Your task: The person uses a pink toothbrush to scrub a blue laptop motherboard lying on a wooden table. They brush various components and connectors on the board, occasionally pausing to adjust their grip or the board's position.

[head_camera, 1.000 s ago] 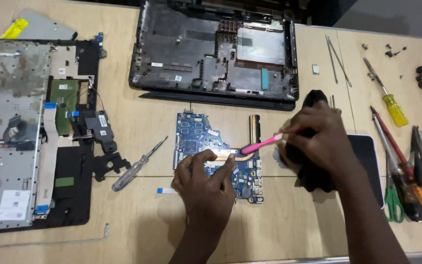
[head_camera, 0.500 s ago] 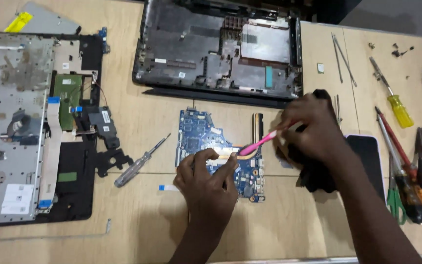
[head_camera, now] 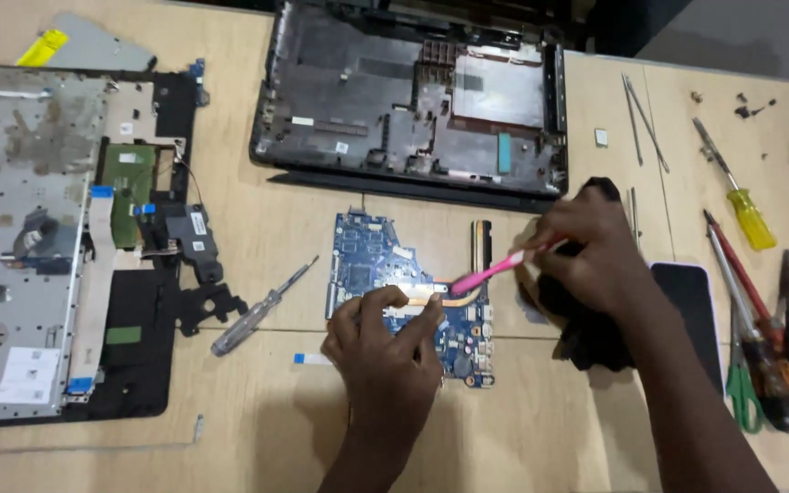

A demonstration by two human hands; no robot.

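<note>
Left hand [head_camera: 385,351] fingers pressed flat on blue laptop motherboard [head_camera: 372,265], table centre. Right hand [head_camera: 595,251] clenched around pink toothbrush [head_camera: 490,272], bristles on copper heat pipe [head_camera: 449,294] at the board's 3 o'clock. Risk: hard scrubbing could dislodge tiny soldered parts; a slip could bend the thin pipe. Black cloth [head_camera: 595,338] soft, crumpled.

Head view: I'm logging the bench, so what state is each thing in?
Blue circuit board: flat, out of its case.
Left hand: pressing on board.
Right hand: holding pink brush, tip on board.
Laptop base: open, emptied.
Clear-handled screwdriver: lying loose.
</note>
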